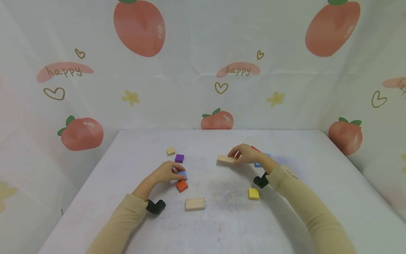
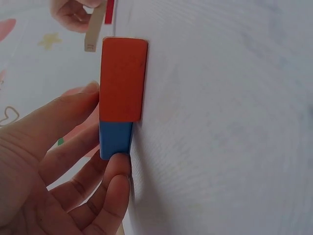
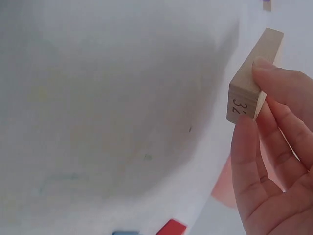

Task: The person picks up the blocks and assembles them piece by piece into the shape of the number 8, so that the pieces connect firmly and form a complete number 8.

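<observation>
White table (image 1: 228, 229) is carrying the whole spread; pieces are lying well apart on both sides, perhaps so that each hand is working without crossing the other.

Right hand (image 1: 242, 154) is holding a wooden block (image 1: 224, 159) narrowly, raised above the table; a fingertip is pressing its marked end, thumb lying along a face, presumably steadying the tilt. Left hand (image 1: 166, 171) is pinching the blue block (image 1: 183, 173), low at the table; the fingers are curling round its far side, likely because the orange block (image 1: 182, 186) is sitting just in front.

Held wood is looking pale, grained, long and square-edged, dark figures showing on its end. Second wooden block (image 1: 195, 204) is lying flat nearest the wearer. Orange is showing a smooth, painted face; blue is looking matte, partly hidden.
</observation>
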The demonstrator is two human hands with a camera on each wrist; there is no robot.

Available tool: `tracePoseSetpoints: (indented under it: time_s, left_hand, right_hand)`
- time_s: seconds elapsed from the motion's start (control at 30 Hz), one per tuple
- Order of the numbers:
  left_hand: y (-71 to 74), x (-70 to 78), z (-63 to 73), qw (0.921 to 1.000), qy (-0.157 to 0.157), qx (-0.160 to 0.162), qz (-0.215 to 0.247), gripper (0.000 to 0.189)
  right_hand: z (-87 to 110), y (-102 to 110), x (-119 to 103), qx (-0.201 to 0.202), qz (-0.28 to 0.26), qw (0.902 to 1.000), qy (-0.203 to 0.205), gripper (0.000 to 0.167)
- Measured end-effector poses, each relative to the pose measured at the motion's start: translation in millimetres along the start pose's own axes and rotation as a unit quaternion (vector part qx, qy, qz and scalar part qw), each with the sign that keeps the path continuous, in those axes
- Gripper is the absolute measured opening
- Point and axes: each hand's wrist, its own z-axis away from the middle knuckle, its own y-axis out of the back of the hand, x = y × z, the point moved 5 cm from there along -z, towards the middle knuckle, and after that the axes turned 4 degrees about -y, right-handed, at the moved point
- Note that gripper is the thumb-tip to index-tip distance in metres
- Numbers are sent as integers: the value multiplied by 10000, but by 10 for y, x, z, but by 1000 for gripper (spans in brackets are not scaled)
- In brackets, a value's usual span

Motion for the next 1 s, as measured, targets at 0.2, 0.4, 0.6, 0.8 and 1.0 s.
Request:
tracePoseSetpoints:
  time_s: [0.2, 0.4, 0.6, 0.8, 1.0]
  left_hand:
    - [6, 9, 3, 10000, -27, 3, 23, 33]
    - [7, 22, 8, 10000, -53, -2, 15, 33]
    - [2, 9, 4, 10000, 65, -4, -10, 34]
    - [-4, -11, -4, 9999, 112, 8, -29, 34]
    - [0, 9, 3, 10000, 9, 8, -27, 33]
  right_hand:
    - [-7, -62, -82, -90, -18, 9997, 221, 28]
    - [-42, -142, -81, -253, -66, 9995, -176, 28]
    - [-58, -187, -90, -334, -19, 9986, -416, 28]
    - [-59, -217, -106, -385, 135, 9981, -455, 27]
    - [-55, -239, -115, -418, 161, 9978, -490, 26]
